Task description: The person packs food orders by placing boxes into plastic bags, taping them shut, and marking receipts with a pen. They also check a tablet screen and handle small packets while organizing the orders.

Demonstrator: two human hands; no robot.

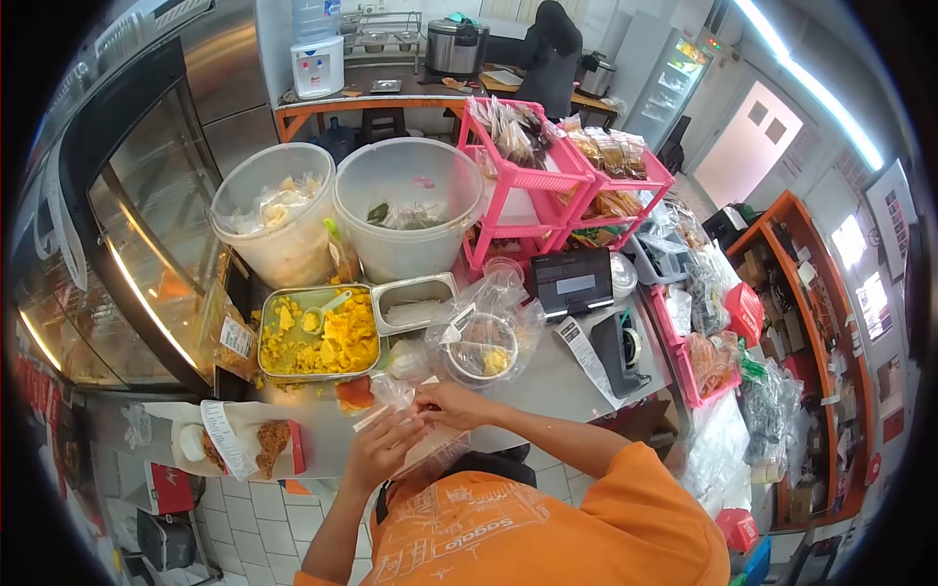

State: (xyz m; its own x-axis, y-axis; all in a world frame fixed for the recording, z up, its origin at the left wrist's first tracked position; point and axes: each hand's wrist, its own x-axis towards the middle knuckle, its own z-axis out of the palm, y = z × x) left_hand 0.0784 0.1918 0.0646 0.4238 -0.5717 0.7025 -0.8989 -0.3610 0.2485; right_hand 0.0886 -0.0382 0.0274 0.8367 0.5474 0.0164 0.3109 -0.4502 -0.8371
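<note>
Two hands of ours are together at the edge of the counter [537, 400], near the bowl [474, 378]: the right hand [449, 404] seems to pinch clear plastic [393, 393], while the left hand [383, 444] touches beside it, its exact grip hidden from us. We should use light fingertips, so that this thin plastic does not tear.

Left hand [381, 447] beside right hand [451, 403], bowl [474, 379] behind them, tray [318, 376] left of pan [410, 291], two tubs [401, 252] behind both (side by side), rack [529, 178] right of the tubs.
</note>
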